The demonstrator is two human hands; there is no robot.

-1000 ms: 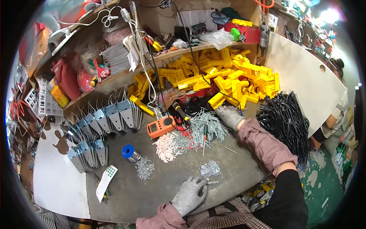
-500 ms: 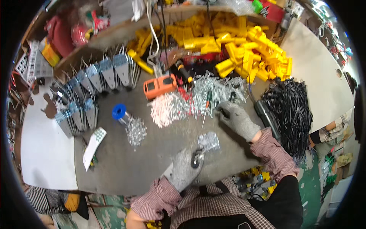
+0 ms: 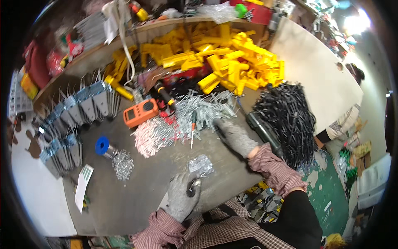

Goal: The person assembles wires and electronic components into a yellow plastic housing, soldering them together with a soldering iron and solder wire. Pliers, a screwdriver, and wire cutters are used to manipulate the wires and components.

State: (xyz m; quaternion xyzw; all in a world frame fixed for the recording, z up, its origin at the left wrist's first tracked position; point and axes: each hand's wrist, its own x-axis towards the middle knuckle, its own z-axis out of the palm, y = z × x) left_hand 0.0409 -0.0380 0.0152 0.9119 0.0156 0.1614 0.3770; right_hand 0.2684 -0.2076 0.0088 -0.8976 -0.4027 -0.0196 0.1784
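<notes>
My left hand (image 3: 183, 196), in a grey glove, pinches a small shiny metal part (image 3: 196, 182) above the near side of the grey worktop (image 3: 153, 191). Just beyond it lies a small clear plastic bag (image 3: 201, 165). My right hand (image 3: 237, 137), also gloved, is at the near right edge of a heap of silvery metal rods (image 3: 209, 108). Its fingers look curled together, and what is between them, if anything, is hidden. A black corded power tool (image 3: 264, 132) lies beside that hand. A thin screwdriver (image 3: 193, 121) rests on the rods.
Pink-tipped rods (image 3: 148, 137) lie by an orange meter (image 3: 141, 113). Small metal pieces (image 3: 123, 164) spill beside a blue-rimmed container (image 3: 102, 145). Grey metal brackets (image 3: 85, 106) stand left, yellow plastic parts (image 3: 236, 62) behind. Black cable ties (image 3: 286, 124) are piled right.
The view has shifted, so the bench appears farther left and lower. My left hand still pinches the metal part. My right hand stays by the rods, its fingers now closer together.
</notes>
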